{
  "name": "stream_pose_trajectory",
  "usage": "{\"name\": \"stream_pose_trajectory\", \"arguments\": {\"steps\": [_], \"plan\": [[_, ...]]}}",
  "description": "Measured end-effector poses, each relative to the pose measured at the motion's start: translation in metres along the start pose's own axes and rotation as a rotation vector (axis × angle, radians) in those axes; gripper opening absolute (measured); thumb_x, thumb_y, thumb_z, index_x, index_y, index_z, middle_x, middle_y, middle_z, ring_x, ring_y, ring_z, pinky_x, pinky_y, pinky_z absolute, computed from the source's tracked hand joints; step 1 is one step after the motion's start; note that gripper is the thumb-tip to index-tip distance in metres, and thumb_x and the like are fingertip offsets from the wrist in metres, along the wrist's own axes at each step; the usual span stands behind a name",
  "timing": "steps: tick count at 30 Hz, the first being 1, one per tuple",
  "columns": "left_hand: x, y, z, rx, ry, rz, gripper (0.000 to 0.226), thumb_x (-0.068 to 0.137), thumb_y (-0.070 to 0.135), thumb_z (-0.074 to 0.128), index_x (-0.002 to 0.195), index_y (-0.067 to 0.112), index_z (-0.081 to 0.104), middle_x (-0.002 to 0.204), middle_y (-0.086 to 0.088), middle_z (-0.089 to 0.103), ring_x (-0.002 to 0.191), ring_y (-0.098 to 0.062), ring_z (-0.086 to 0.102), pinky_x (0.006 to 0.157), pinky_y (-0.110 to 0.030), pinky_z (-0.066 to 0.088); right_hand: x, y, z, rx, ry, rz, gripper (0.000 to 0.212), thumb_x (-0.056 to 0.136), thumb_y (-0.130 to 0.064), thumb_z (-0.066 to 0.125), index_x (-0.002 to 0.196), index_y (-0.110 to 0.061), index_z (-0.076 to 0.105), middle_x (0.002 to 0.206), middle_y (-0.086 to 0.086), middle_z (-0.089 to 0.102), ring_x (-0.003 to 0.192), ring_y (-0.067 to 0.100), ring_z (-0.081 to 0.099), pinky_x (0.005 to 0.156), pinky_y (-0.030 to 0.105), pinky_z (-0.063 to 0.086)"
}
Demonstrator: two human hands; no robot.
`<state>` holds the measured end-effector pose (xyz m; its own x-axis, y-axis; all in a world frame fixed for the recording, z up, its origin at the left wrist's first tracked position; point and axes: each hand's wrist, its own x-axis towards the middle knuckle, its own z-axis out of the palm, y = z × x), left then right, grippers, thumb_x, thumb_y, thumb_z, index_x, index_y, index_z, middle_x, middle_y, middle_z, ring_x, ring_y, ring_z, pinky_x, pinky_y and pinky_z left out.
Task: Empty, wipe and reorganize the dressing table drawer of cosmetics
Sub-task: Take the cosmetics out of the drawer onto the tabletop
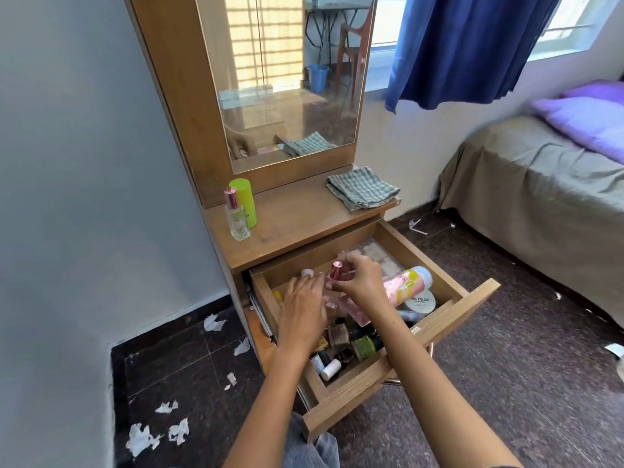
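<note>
Emptying judged barely begun: a perfume bottle (237, 216) and green tube (245, 201) are set on the tabletop (297, 219), the cloth (362, 188) lies unused, the drawer (435, 327) remains crowded, a pink-capped bottle (335, 272) is pinched by the right hand (359, 282), and the left hand (302, 310) is lowered among bottles, its grip undeterminable.

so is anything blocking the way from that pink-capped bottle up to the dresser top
Nothing visible does. The pink-capped bottle is held above the open drawer; the dresser top is bare between the perfume bottle and the folded cloth.

Wooden dressing table top (297, 217), clear perfume bottle (237, 217) beside green tube (245, 201) at left, folded checked cloth (362, 188) at right
</note>
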<state>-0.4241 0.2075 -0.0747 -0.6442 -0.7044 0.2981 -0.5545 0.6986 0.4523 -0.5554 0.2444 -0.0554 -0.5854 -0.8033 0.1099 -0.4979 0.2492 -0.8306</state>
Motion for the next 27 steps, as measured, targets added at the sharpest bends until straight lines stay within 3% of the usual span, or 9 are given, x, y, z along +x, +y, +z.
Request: {"name": "stream_pose_trajectory", "arguments": {"steps": [4, 6, 9, 11, 13, 16, 19, 22, 27], "plan": [[-0.001, 0.0, -0.003, -0.165, 0.026, -0.03, 0.049, 0.094, 0.014, 0.052, 0.142, 0.014, 0.038, 0.139, -0.003, 0.05, 0.132, -0.013, 0.04, 0.116, -0.034, 0.016, -0.005, -0.002, -0.005, 0.226, -0.009, -0.1, 0.047, 0.065, -0.003, 0.086, 0.107, -0.007, 0.064, 0.09, 0.006, 0.071, 0.083, 0.015, 0.07, 0.077, 0.025, 0.058], [-0.002, -0.001, -0.008, -0.321, 0.087, -0.077, 0.046, 0.095, 0.021, 0.052, 0.14, 0.016, 0.042, 0.134, 0.0, 0.054, 0.126, -0.013, 0.046, 0.113, -0.036, 0.026, -0.007, -0.008, -0.007, 0.32, -0.035, -0.171, 0.049, 0.067, -0.006, 0.085, 0.111, -0.007, 0.062, 0.092, 0.005, 0.072, 0.087, 0.014, 0.071, 0.08, 0.026, 0.058], [-0.003, -0.003, -0.02, -0.518, 0.233, -0.109, 0.035, 0.091, 0.03, 0.061, 0.124, 0.021, 0.056, 0.116, 0.009, 0.062, 0.109, -0.004, 0.055, 0.093, -0.023, 0.045, -0.009, -0.017, -0.006, 0.471, -0.108, -0.23, 0.052, 0.067, -0.004, 0.085, 0.113, -0.003, 0.061, 0.095, 0.01, 0.073, 0.091, 0.022, 0.072, 0.084, 0.033, 0.058], [-0.005, -0.004, -0.032, -0.555, 0.294, -0.112, 0.024, 0.086, 0.03, 0.067, 0.109, 0.025, 0.061, 0.102, 0.014, 0.063, 0.097, 0.0, 0.059, 0.081, -0.016, 0.046, -0.009, -0.02, -0.005, 0.536, -0.142, -0.241, 0.054, 0.067, -0.004, 0.084, 0.116, -0.001, 0.06, 0.099, 0.012, 0.073, 0.095, 0.023, 0.071, 0.086, 0.034, 0.057], [-0.007, -0.005, -0.044, -0.549, 0.364, -0.124, 0.023, 0.081, 0.028, 0.072, 0.101, 0.024, 0.061, 0.094, 0.014, 0.064, 0.088, -0.001, 0.06, 0.075, -0.019, 0.048, -0.009, -0.023, -0.005, 0.584, -0.136, -0.241, 0.051, 0.072, -0.011, 0.08, 0.118, -0.001, 0.06, 0.103, 0.011, 0.073, 0.098, 0.022, 0.07, 0.088, 0.035, 0.057], [-0.007, -0.009, -0.064, -0.513, 0.528, -0.113, 0.024, 0.078, 0.02, 0.076, 0.099, 0.018, 0.062, 0.091, 0.012, 0.066, 0.083, -0.002, 0.061, 0.071, -0.021, 0.048, -0.007, -0.02, -0.003, 0.496, -0.037, -0.261, 0.032, 0.086, -0.03, 0.067, 0.108, -0.007, 0.066, 0.097, 0.006, 0.075, 0.092, 0.019, 0.072, 0.082, 0.041, 0.057], [0.001, -0.016, -0.087, -0.459, 0.667, -0.125, 0.024, 0.079, 0.019, 0.077, 0.098, 0.015, 0.063, 0.091, 0.011, 0.067, 0.084, -0.001, 0.062, 0.072, -0.018, 0.048, -0.005, -0.012, 0.003, 0.245, 0.054, -0.282, 0.031, 0.092, -0.044, 0.055, 0.088, -0.016, 0.069, 0.08, -0.005, 0.074, 0.075, 0.01, 0.071, 0.07, 0.046, 0.057], [0.011, -0.029, -0.1, -0.434, 0.748, -0.203, 0.023, 0.078, 0.025, 0.076, 0.095, 0.018, 0.063, 0.089, 0.011, 0.066, 0.082, -0.001, 0.061, 0.071, -0.024, 0.051, -0.004, -0.008, 0.007, 0.086, 0.056, -0.333, 0.035, 0.093, -0.046, 0.052, 0.079, -0.019, 0.069, 0.072, -0.01, 0.071, 0.067, 0.006, 0.067, 0.063, 0.044, 0.054], [0.027, -0.045, -0.097, -0.412, 0.718, -0.268, 0.025, 0.075, 0.025, 0.079, 0.095, 0.018, 0.064, 0.091, 0.008, 0.067, 0.081, -0.005, 0.062, 0.07, -0.033, 0.055, -0.001, -0.007, 0.01, 0.08, 0.06, -0.313, 0.031, 0.094, -0.039, 0.055, 0.076, -0.018, 0.068, 0.069, -0.011, 0.071, 0.064, 0.002, 0.066, 0.063, 0.041, 0.055]]}}
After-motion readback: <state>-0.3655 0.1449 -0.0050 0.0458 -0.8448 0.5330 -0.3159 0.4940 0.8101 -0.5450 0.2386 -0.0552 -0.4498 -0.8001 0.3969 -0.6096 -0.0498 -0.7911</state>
